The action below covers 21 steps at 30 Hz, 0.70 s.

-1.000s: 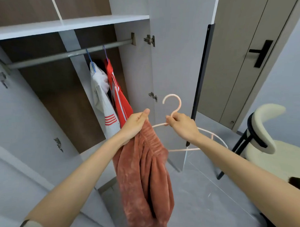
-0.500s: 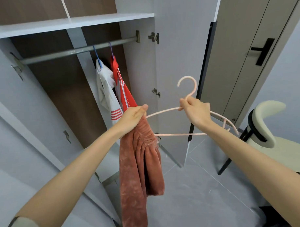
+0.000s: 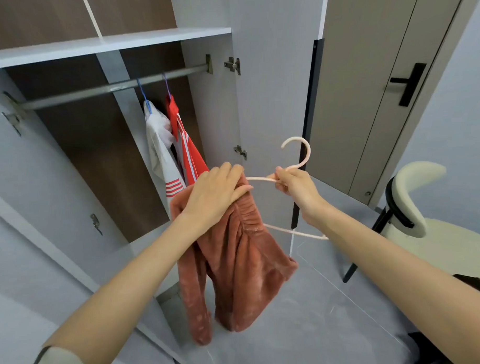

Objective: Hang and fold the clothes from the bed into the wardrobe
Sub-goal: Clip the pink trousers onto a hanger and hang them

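Note:
My left hand (image 3: pixel 216 192) grips the waistband of fuzzy rust-coloured trousers (image 3: pixel 236 271), which hang down in front of the open wardrobe (image 3: pixel 100 45). My right hand (image 3: pixel 294 186) pinches a pale pink hanger (image 3: pixel 300 158) at the base of its hook. The hanger's left arm reaches into the bunched waistband under my left hand, and its lower bar shows to the right of the fabric. Behind, a white garment (image 3: pixel 161 154) and a red garment (image 3: pixel 187 153) hang from the metal rail (image 3: pixel 94 90).
The wardrobe's right door (image 3: pixel 271 85) stands open just behind the hanger. A room door with a black handle (image 3: pixel 408 84) is further right. A cream chair (image 3: pixel 425 216) stands at the right. The rail is bare left of the hung garments.
My right hand has brought the hanger down and leftward, closer to my left hand. The trousers now spread wider on the hanger's left arm.

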Each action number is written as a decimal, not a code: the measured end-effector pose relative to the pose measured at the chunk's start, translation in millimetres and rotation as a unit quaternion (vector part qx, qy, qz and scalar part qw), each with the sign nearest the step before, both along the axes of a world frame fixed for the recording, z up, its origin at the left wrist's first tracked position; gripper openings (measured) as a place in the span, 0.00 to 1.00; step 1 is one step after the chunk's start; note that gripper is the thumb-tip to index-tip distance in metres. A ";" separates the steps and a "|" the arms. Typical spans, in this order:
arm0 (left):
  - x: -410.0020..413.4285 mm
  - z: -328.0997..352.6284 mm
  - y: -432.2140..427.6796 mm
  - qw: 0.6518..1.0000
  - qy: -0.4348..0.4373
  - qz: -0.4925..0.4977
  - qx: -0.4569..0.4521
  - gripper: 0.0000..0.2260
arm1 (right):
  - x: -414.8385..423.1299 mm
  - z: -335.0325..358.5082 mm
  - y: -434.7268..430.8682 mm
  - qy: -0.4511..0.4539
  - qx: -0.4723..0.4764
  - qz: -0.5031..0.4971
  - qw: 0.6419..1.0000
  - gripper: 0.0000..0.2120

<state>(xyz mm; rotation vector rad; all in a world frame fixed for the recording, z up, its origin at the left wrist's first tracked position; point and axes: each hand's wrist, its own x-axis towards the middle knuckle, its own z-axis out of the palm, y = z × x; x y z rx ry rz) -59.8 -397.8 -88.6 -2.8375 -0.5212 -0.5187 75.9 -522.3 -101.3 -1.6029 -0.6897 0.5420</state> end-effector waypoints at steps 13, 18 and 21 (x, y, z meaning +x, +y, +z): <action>23.0 39.7 20.4 0.955 -0.192 -0.055 -0.219 0.16 | 13.4 -51.3 -33.7 -0.332 -0.103 0.131 0.929 0.18; 22.3 52.8 11.4 0.932 -0.234 -0.078 -0.265 0.18 | 4.3 -53.4 -6.0 -0.182 0.015 0.145 0.972 0.33; 15.9 46.8 16.2 0.922 -0.259 -0.065 -0.282 0.17 | 11.7 -53.3 3.5 -0.152 0.027 0.174 0.973 0.30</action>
